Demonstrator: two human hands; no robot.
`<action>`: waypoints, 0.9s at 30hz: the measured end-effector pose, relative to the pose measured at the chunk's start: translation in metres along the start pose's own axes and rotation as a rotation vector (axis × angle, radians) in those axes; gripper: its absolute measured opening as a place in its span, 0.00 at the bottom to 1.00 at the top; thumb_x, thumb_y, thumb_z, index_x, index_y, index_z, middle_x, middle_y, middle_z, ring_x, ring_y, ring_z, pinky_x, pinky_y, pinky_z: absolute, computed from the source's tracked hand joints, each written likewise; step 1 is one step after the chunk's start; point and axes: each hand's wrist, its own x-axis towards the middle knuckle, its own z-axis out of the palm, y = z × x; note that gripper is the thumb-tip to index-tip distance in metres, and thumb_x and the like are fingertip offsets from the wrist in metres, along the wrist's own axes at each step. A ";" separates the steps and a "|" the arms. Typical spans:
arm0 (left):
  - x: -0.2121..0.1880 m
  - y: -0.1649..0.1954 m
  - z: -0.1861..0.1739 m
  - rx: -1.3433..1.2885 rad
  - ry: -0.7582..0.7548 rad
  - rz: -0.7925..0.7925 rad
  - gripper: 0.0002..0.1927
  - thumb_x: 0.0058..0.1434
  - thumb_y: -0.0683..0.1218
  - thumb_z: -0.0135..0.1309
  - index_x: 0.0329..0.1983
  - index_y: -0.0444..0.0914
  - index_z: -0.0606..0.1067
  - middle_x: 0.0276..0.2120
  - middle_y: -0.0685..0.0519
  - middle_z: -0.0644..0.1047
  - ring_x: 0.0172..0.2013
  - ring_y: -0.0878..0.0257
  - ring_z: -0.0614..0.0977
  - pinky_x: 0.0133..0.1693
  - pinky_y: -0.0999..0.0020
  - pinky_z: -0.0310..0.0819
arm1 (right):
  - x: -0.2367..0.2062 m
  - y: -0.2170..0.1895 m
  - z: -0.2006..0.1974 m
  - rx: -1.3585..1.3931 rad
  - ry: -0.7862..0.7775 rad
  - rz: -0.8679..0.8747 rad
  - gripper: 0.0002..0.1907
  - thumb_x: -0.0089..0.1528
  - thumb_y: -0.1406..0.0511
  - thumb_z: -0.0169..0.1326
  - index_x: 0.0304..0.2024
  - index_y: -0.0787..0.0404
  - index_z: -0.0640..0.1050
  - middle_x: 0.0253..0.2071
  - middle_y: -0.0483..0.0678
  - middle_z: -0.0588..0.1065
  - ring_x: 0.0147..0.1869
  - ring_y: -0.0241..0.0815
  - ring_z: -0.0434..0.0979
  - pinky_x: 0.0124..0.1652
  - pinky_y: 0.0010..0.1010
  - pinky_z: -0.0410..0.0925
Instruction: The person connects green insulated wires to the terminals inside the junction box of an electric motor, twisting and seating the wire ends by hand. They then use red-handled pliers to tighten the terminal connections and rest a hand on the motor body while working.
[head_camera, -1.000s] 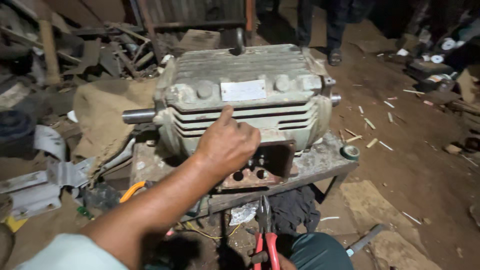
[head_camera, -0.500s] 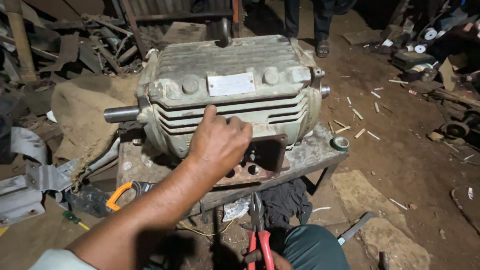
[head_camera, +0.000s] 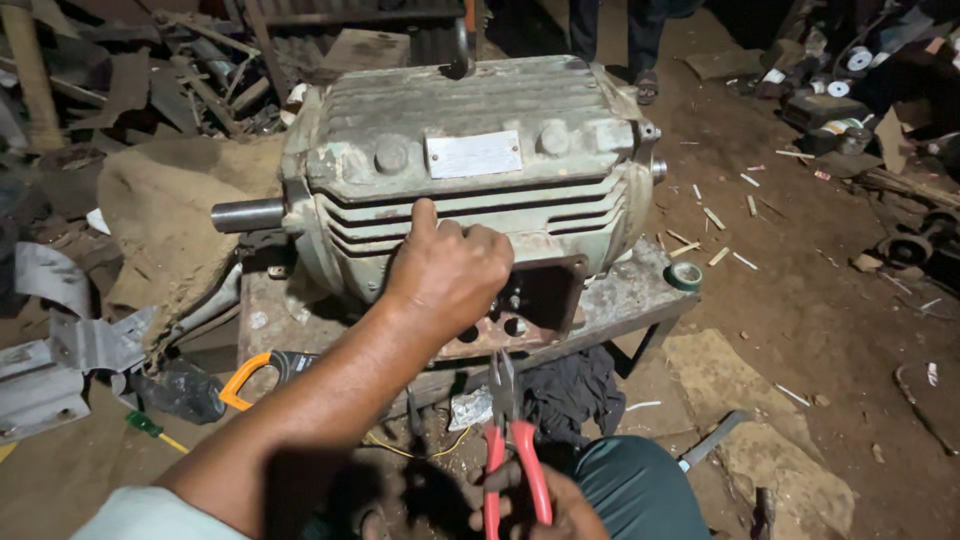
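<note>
Now the left hand (head_camera: 450, 275) has slid right, fingers curled at the motor's (head_camera: 470, 170) open box (head_camera: 535, 300); the right hand (head_camera: 545, 505) still grips red pliers (head_camera: 510, 440).

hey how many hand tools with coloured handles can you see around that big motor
3. Red-handled pliers in the right hand, below the motor. An orange-handled tool lies under the left forearm. A small green-handled screwdriver lies on the ground, lower left. Clutter may hide more.

Rusty metal stand (head_camera: 640, 300), grey electric motor (head_camera: 470, 160), green tape roll (head_camera: 686, 276)
</note>
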 end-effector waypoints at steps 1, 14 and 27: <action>0.000 0.001 0.000 0.002 0.005 -0.007 0.04 0.54 0.46 0.53 0.27 0.44 0.78 0.21 0.54 0.78 0.22 0.57 0.81 0.42 0.46 0.66 | -0.006 -0.016 0.013 -0.097 -0.092 -0.037 0.34 0.53 0.62 0.53 0.63 0.65 0.71 0.45 0.55 0.80 0.48 0.52 0.84 0.46 0.40 0.77; 0.004 0.003 -0.003 -0.062 0.015 0.002 0.03 0.54 0.45 0.53 0.26 0.43 0.77 0.24 0.54 0.78 0.27 0.57 0.81 0.37 0.58 0.68 | -0.026 -0.110 0.080 -0.664 -0.003 -0.123 0.30 0.51 0.72 0.52 0.59 0.68 0.74 0.44 0.51 0.81 0.46 0.41 0.81 0.46 0.30 0.74; -0.001 0.002 -0.005 -0.061 0.075 -0.039 0.03 0.53 0.45 0.54 0.27 0.42 0.77 0.23 0.54 0.78 0.26 0.56 0.81 0.37 0.54 0.67 | -0.027 -0.127 0.094 -0.665 0.055 -0.066 0.29 0.49 0.73 0.52 0.56 0.65 0.76 0.39 0.51 0.79 0.39 0.43 0.78 0.38 0.32 0.70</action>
